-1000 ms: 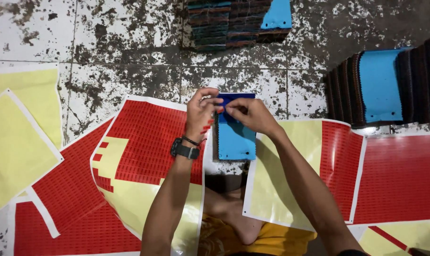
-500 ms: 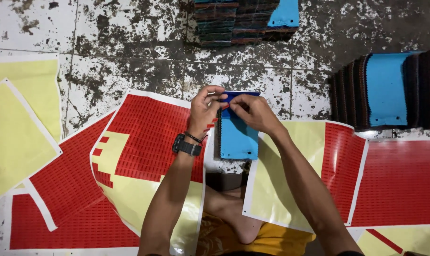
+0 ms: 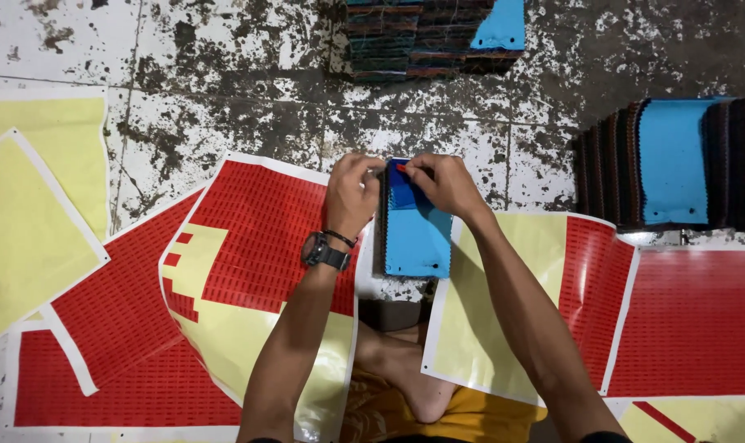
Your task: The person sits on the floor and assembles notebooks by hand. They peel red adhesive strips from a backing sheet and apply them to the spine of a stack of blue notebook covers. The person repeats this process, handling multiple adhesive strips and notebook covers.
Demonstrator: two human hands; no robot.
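Note:
A small blue-covered swatch book (image 3: pixel 418 234) with a dark stack of fabric under it lies on the floor in front of me. My left hand (image 3: pixel 352 195), with a black watch at the wrist, grips its upper left edge. My right hand (image 3: pixel 442 182) pinches a small red sticker (image 3: pixel 402 168) against the top of the blue cover. A red sticker sheet (image 3: pixel 258 238) with part of its yellow backing bared lies just left of the book.
More red sticker sheets (image 3: pixel 692 320) and bare yellow backing sheets (image 3: pixel 28 221) lie across the stained tiled floor. Stacks of swatch books sit at the top (image 3: pixel 426 37) and at the right (image 3: pixel 676 164). My bent knee (image 3: pixel 397 361) shows below.
My hands have shifted slightly toward the top of the blue book, and the right hand's fingers now press a red sticker onto its cover.

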